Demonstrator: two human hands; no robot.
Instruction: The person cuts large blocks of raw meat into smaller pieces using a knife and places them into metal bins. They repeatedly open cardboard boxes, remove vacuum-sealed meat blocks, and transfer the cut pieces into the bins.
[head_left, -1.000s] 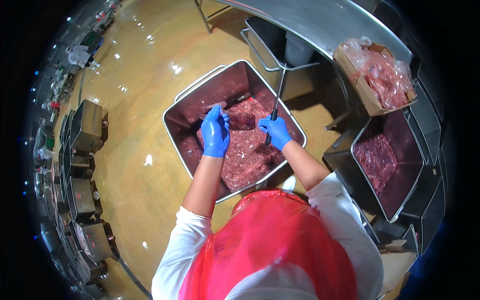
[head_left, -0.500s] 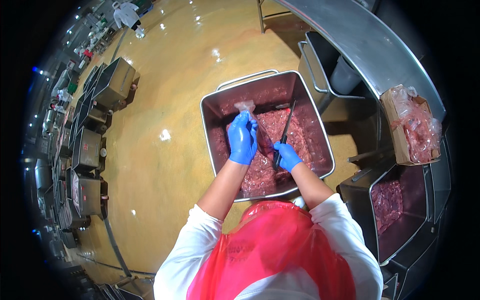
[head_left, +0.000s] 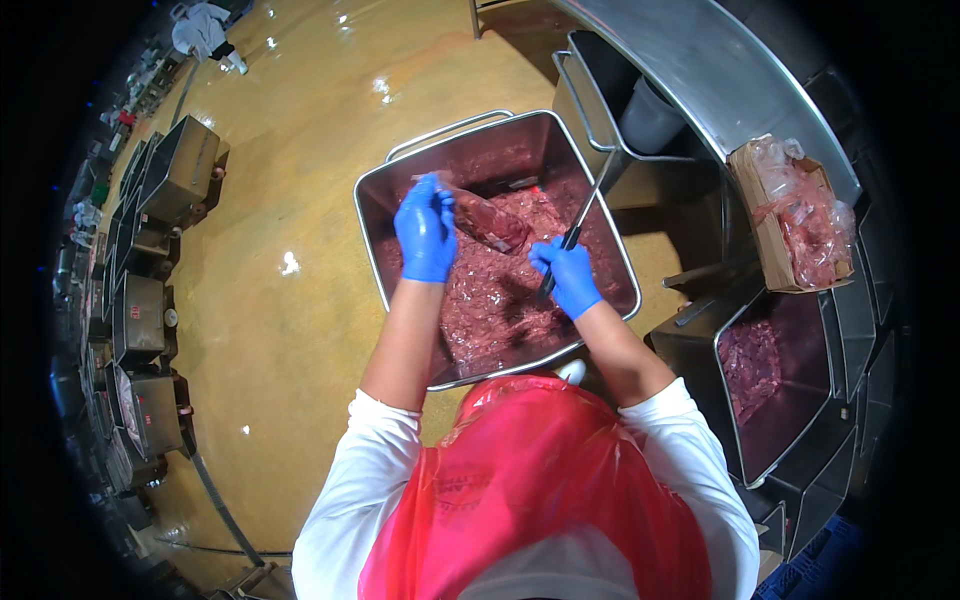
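Observation:
My left hand (head_left: 426, 232), in a blue glove, is closed on the gathered end of a clear plastic bag (head_left: 488, 220). Dark red meat shows through the bag, which slants down to the right over the tub. In my right hand (head_left: 568, 278), also gloved in blue, is a knife (head_left: 594, 197), held by its black handle. Its long blade points up and away, toward the tub's far right side. Below both hands, chopped red meat (head_left: 480, 315) fills the bottom of a metal tub (head_left: 366, 235).
On the right, a cardboard box (head_left: 772, 235) of plastic-wrapped meat rests at the metal table (head_left: 745, 95). Beneath it stands another tub (head_left: 800, 385) with meat; a grey bin (head_left: 652, 115) sits farther off. Metal carts (head_left: 180, 172) line the left. A person (head_left: 203, 32) walks far left.
My hands have moved apart, the left one leftward and away from me, the right one slightly rightward. The bag now stretches out between them. The whole view has shifted a little.

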